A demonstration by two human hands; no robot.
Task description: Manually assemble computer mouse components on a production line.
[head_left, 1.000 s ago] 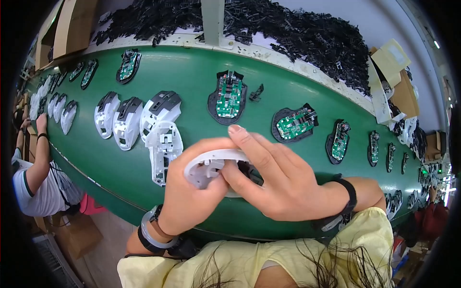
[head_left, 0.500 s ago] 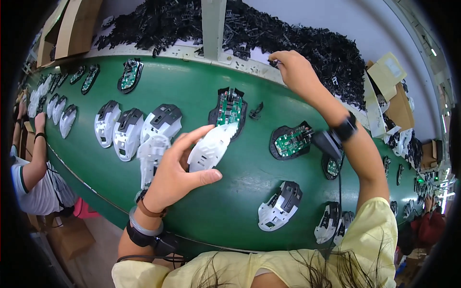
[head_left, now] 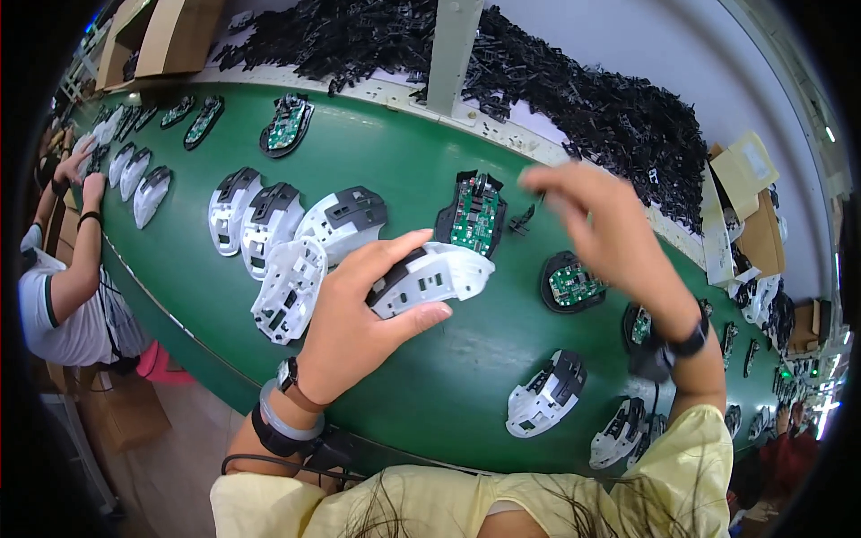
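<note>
My left hand (head_left: 363, 309) grips a white-and-dark-grey computer mouse shell (head_left: 435, 280), thumb below it and fingers over the top. Just beyond lies a mouse base (head_left: 475, 215) with a green circuit board, and beside it a small black plastic part (head_left: 522, 220) rests on the table. Smeared by motion, my right hand (head_left: 596, 215) hovers above the table, right of that black part. Whether its fingers hold anything does not show. Another circuit-board base (head_left: 574, 282) sits below the right hand.
Several mouse shells (head_left: 271, 215) stand left on the green table (head_left: 404, 394); another shell (head_left: 547, 394) is at front right. A heap of black plastic parts (head_left: 592, 99) lines the far side behind a ledge and post (head_left: 453, 58). Cartons (head_left: 184, 36) flank it. A co-worker's arms (head_left: 81, 242) reach in at left.
My right hand has come back from the ledge by the black heap, where it pinched a small black part, to over the table. The shell in my left hand has turned, now showing its dark section.
</note>
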